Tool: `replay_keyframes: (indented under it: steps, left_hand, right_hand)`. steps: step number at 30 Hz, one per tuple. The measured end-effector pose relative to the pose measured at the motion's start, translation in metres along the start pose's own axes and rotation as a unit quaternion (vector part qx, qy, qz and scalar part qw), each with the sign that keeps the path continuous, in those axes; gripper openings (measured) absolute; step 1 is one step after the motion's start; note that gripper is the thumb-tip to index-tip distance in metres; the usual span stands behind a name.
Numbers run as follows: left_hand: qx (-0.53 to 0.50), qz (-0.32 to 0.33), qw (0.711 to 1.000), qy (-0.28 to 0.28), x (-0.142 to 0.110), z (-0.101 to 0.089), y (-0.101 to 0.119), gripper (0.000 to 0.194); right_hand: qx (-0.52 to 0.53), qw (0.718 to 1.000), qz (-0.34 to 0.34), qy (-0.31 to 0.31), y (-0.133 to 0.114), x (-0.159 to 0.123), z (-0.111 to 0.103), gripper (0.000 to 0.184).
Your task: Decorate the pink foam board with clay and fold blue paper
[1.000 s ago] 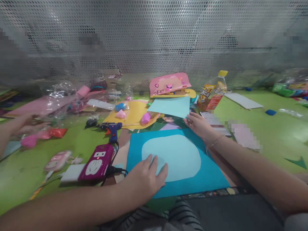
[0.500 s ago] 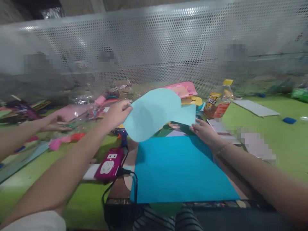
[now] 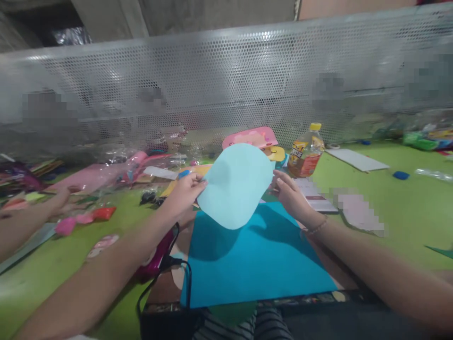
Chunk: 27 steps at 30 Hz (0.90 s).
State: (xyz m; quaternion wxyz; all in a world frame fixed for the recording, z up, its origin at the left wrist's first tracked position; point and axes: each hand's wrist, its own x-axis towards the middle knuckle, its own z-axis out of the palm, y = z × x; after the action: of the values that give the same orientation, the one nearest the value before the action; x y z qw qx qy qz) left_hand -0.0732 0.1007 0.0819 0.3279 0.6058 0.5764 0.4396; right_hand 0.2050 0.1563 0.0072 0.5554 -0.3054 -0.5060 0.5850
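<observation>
Pale paper [image 3: 235, 184] mid-frame, left hand [image 3: 186, 191] pinching its left edge, right hand [image 3: 290, 192] beside right edge, grip unclear

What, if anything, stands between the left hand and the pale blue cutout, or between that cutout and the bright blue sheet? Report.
The left hand pinches the pale blue cutout by its edge. Nothing visible stands between it and the bright blue sheet; a black cable crosses the sheet's near-left edge.

Cutout [image 3: 235, 189]: matt ppr; bottle [image 3: 306, 156]: clr plastic; screen [image 3: 212, 85]: perf. metal.
</observation>
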Motion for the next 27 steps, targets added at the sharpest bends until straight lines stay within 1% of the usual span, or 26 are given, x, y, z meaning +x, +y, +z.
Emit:
replay_keyframes:
  steps: [1, 2, 3, 4, 5, 8, 10, 11, 14, 16, 18, 19, 20, 21, 24, 25, 27]
  left_hand:
    - [-0.012, -0.004, 1.0, 0.005, -0.005, 0.008, 0.0, 0.023]
    - [-0.024, -0.007, 1.0, 0.011, -0.01, 0.015, 0.0, 0.023]
    - [-0.037, -0.011, 0.999, 0.014, -0.015, 0.023, -0.001, 0.023]
    - [-0.051, -0.017, 0.998, 0.012, -0.019, 0.029, -0.003, 0.024]
    - [-0.066, -0.026, 0.997, 0.002, -0.022, 0.035, -0.005, 0.024]
    - [-0.111, -0.06, 0.99, -0.058, -0.029, 0.045, -0.01, 0.029]
    - [-0.136, -0.078, 0.983, -0.091, -0.03, 0.045, -0.012, 0.032]
    - [-0.147, -0.084, 0.981, -0.099, -0.029, 0.044, -0.012, 0.034]
    - [-0.17, -0.096, 0.975, -0.106, -0.024, 0.04, -0.012, 0.037]
    - [-0.18, -0.097, 0.973, -0.107, -0.02, 0.037, -0.013, 0.038]
    - [-0.185, -0.096, 0.972, -0.109, -0.016, 0.035, -0.016, 0.038]
    - [-0.185, -0.095, 0.972, -0.111, -0.014, 0.034, -0.017, 0.038]
    - [-0.185, -0.095, 0.971, -0.115, -0.012, 0.033, -0.019, 0.04]
    - [-0.185, -0.095, 0.971, -0.12, -0.01, 0.032, -0.02, 0.041]
    - [-0.181, -0.093, 0.969, -0.137, -0.006, 0.028, -0.024, 0.044]
    - [-0.179, -0.092, 0.969, -0.141, -0.005, 0.026, -0.024, 0.042]
    - [-0.175, -0.086, 0.97, -0.142, -0.005, 0.024, -0.025, 0.034]
  right_hand:
    - [0.012, 0.998, 0.002, -0.062, -0.002, -0.005, 0.005, 0.048]
    - [0.021, 0.994, 0.004, -0.105, -0.004, -0.01, 0.009, 0.051]
    - [0.024, 0.991, 0.009, -0.131, -0.006, -0.015, 0.014, 0.052]
    - [0.012, 0.991, 0.014, -0.133, -0.007, -0.019, 0.017, 0.05]
    - [-0.017, 0.993, 0.018, -0.116, -0.008, -0.022, 0.02, 0.046]
    - [-0.13, 0.991, 0.019, -0.041, -0.01, -0.026, 0.024, 0.027]
    - [-0.167, 0.986, 0.012, -0.017, -0.011, -0.026, 0.023, 0.02]
    - [-0.173, 0.985, 0.01, -0.013, -0.011, -0.025, 0.022, 0.019]
    - [-0.182, 0.983, 0.013, -0.024, -0.01, -0.024, 0.021, 0.017]
    - [-0.184, 0.981, 0.008, -0.063, -0.009, -0.023, 0.021, 0.017]
    - [-0.169, 0.978, 0.005, -0.12, -0.007, -0.023, 0.021, 0.023]
    - [-0.154, 0.979, 0.011, -0.136, -0.006, -0.023, 0.02, 0.026]
    - [-0.134, 0.981, 0.024, -0.136, -0.004, -0.022, 0.019, 0.028]
    - [-0.113, 0.985, 0.043, -0.124, -0.001, -0.022, 0.018, 0.029]
    - [-0.071, 0.989, 0.104, -0.071, 0.008, -0.02, 0.014, 0.029]
    - [-0.065, 0.989, 0.115, -0.067, 0.01, -0.02, 0.013, 0.029]
    - [-0.067, 0.989, 0.108, -0.079, 0.011, -0.019, 0.012, 0.026]
